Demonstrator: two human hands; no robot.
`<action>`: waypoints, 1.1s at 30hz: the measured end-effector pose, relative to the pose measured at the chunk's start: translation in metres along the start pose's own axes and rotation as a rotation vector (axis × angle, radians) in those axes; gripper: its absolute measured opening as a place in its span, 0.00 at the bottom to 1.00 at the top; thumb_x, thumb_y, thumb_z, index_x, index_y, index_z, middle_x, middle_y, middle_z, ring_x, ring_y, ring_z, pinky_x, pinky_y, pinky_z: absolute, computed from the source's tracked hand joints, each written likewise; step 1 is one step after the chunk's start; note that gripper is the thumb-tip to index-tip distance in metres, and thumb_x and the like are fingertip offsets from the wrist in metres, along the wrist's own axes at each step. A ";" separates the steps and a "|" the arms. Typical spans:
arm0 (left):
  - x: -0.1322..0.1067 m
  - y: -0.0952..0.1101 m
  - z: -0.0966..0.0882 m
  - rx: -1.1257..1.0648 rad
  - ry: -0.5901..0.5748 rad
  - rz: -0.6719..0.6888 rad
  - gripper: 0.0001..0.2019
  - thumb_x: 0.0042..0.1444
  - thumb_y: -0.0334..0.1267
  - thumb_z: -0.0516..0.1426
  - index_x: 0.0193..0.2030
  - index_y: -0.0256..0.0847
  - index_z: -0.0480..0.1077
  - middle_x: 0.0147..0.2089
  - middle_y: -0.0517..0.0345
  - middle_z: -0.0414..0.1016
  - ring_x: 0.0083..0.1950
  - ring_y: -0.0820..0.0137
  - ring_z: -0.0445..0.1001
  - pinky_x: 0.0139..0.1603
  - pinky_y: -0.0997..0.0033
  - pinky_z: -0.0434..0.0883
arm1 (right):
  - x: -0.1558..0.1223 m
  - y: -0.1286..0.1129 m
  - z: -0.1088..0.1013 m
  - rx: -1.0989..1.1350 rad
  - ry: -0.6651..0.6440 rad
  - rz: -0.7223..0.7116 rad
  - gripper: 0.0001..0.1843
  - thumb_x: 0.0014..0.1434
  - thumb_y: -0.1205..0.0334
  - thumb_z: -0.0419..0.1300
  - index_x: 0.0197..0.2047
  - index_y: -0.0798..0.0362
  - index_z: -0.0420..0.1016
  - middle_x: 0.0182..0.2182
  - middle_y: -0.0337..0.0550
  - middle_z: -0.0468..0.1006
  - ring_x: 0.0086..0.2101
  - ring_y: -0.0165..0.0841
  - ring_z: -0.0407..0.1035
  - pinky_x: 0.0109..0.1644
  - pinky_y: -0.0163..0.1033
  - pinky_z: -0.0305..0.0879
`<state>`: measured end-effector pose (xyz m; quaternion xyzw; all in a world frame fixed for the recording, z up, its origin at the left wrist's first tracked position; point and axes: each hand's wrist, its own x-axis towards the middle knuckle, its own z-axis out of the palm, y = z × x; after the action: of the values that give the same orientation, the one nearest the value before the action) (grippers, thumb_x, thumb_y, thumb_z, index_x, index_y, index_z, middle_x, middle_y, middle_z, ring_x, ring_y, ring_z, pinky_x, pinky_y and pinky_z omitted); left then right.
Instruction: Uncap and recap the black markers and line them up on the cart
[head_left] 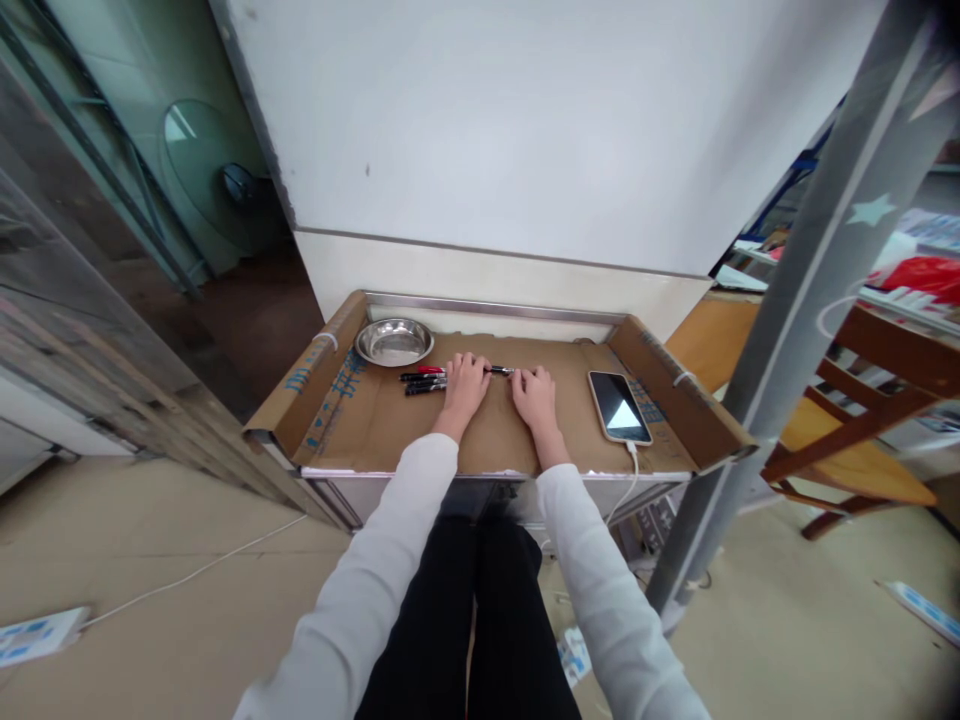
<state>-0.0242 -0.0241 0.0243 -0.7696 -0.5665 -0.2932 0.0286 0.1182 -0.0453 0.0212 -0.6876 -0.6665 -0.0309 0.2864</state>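
Observation:
A dark pen (501, 370) lies crosswise between my two hands, just above the cardboard-covered table top (491, 440). My left hand (466, 385) has its fingers closed round the pen's left end. At the other end, the bent fingers of my right hand (534, 393) pinch the pen. Several black pens (424, 386) are bunched on the cardboard, their right ends hidden behind my left hand. Among them shows a red pen (430, 369). A round steel dish (394, 343) stands behind the bunch, near the table's back left corner.
A phone (620, 408) lies to the right of my hands, with a white cable (634, 460) running over the front edge. Raised cardboard flaps (679, 390) border both sides. A white panel (510, 130) rises behind; a grey post (787, 290) and wooden chair (862, 400) stand right.

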 end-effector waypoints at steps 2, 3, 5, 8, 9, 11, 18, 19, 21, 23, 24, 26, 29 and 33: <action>-0.001 0.000 0.000 -0.019 0.006 0.019 0.09 0.60 0.40 0.52 0.42 0.42 0.70 0.44 0.49 0.68 0.48 0.58 0.62 0.49 0.59 0.59 | -0.001 0.000 -0.001 -0.001 0.002 0.013 0.22 0.65 0.57 0.42 0.41 0.56 0.76 0.39 0.52 0.71 0.41 0.38 0.63 0.45 0.41 0.53; -0.001 0.000 0.000 -0.028 0.001 0.035 0.09 0.60 0.41 0.52 0.41 0.42 0.70 0.44 0.49 0.68 0.48 0.58 0.62 0.49 0.59 0.59 | -0.001 -0.001 -0.001 -0.005 0.006 0.024 0.23 0.66 0.57 0.41 0.40 0.56 0.76 0.39 0.52 0.71 0.41 0.38 0.63 0.45 0.41 0.53; -0.002 0.000 0.000 -0.033 -0.017 0.061 0.10 0.60 0.42 0.51 0.40 0.42 0.71 0.43 0.49 0.68 0.49 0.58 0.62 0.49 0.59 0.59 | -0.001 -0.001 -0.001 -0.013 0.012 0.048 0.23 0.66 0.58 0.41 0.40 0.56 0.76 0.40 0.54 0.72 0.42 0.39 0.63 0.46 0.42 0.53; -0.002 0.000 0.001 -0.016 -0.031 0.048 0.11 0.61 0.41 0.50 0.40 0.42 0.72 0.44 0.48 0.68 0.49 0.58 0.62 0.49 0.59 0.59 | 0.000 -0.001 -0.001 -0.024 0.003 0.070 0.23 0.66 0.58 0.41 0.41 0.57 0.76 0.41 0.55 0.72 0.43 0.40 0.63 0.46 0.42 0.53; -0.002 0.000 0.000 -0.012 -0.032 0.038 0.11 0.61 0.40 0.49 0.40 0.41 0.72 0.44 0.48 0.68 0.49 0.58 0.62 0.49 0.59 0.59 | 0.000 -0.002 -0.001 -0.025 -0.001 0.074 0.23 0.66 0.58 0.41 0.41 0.57 0.75 0.42 0.55 0.72 0.43 0.40 0.63 0.46 0.43 0.53; -0.003 0.001 -0.001 -0.006 -0.033 0.025 0.12 0.62 0.39 0.48 0.41 0.41 0.72 0.44 0.48 0.68 0.49 0.59 0.62 0.49 0.59 0.59 | 0.000 -0.002 -0.002 -0.023 -0.005 0.077 0.23 0.66 0.58 0.40 0.42 0.57 0.75 0.42 0.55 0.72 0.44 0.40 0.63 0.46 0.43 0.53; -0.016 0.003 -0.013 0.040 0.039 -0.193 0.12 0.60 0.36 0.47 0.40 0.42 0.71 0.45 0.48 0.68 0.50 0.57 0.62 0.51 0.56 0.59 | -0.002 -0.003 -0.004 0.009 -0.014 0.073 0.24 0.66 0.58 0.39 0.41 0.55 0.75 0.41 0.54 0.71 0.43 0.40 0.62 0.47 0.43 0.53; -0.020 0.003 -0.016 0.052 0.061 -0.266 0.11 0.60 0.36 0.48 0.40 0.42 0.71 0.45 0.48 0.68 0.50 0.56 0.62 0.51 0.56 0.59 | -0.002 -0.002 -0.004 0.008 -0.013 0.067 0.24 0.66 0.58 0.39 0.41 0.55 0.75 0.41 0.54 0.71 0.43 0.39 0.62 0.47 0.43 0.53; -0.028 0.005 -0.021 0.087 0.098 -0.392 0.10 0.58 0.34 0.49 0.42 0.40 0.70 0.47 0.46 0.67 0.52 0.55 0.61 0.51 0.55 0.59 | -0.002 -0.001 -0.003 0.003 -0.012 0.055 0.24 0.66 0.58 0.39 0.40 0.55 0.75 0.41 0.53 0.71 0.42 0.39 0.62 0.47 0.43 0.53; -0.034 0.007 -0.025 0.123 0.125 -0.475 0.11 0.56 0.32 0.49 0.45 0.38 0.68 0.49 0.44 0.65 0.53 0.54 0.61 0.51 0.54 0.59 | -0.001 0.000 -0.002 -0.001 -0.013 0.053 0.23 0.66 0.58 0.39 0.40 0.55 0.74 0.40 0.53 0.71 0.42 0.39 0.62 0.47 0.42 0.53; -0.037 0.009 -0.026 0.142 0.128 -0.505 0.12 0.56 0.32 0.49 0.46 0.37 0.66 0.49 0.43 0.65 0.52 0.54 0.61 0.51 0.54 0.59 | -0.001 0.001 -0.001 -0.002 -0.012 0.055 0.23 0.66 0.59 0.39 0.40 0.55 0.74 0.40 0.53 0.71 0.42 0.39 0.62 0.47 0.42 0.53; -0.040 0.010 -0.027 0.168 0.119 -0.537 0.13 0.56 0.32 0.48 0.47 0.35 0.65 0.49 0.41 0.65 0.52 0.54 0.62 0.51 0.54 0.59 | 0.000 0.001 0.000 0.000 -0.009 0.065 0.22 0.66 0.59 0.39 0.41 0.56 0.73 0.41 0.53 0.71 0.42 0.39 0.62 0.46 0.42 0.53; -0.041 0.011 -0.027 0.183 0.090 -0.529 0.12 0.56 0.32 0.48 0.47 0.35 0.65 0.49 0.42 0.65 0.53 0.54 0.62 0.52 0.54 0.58 | -0.001 0.000 0.001 0.032 -0.031 0.034 0.19 0.65 0.59 0.41 0.42 0.54 0.72 0.42 0.51 0.71 0.43 0.39 0.62 0.48 0.44 0.53; -0.040 0.009 -0.024 0.134 0.077 -0.456 0.13 0.55 0.31 0.48 0.47 0.36 0.65 0.49 0.41 0.67 0.53 0.53 0.62 0.51 0.53 0.58 | -0.004 -0.003 0.000 0.109 -0.119 -0.162 0.16 0.63 0.58 0.46 0.41 0.50 0.74 0.43 0.48 0.70 0.45 0.38 0.61 0.51 0.46 0.51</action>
<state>-0.0342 -0.0702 0.0275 -0.6064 -0.7422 -0.2832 0.0341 0.1150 -0.0493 0.0207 -0.6154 -0.7364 0.0233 0.2801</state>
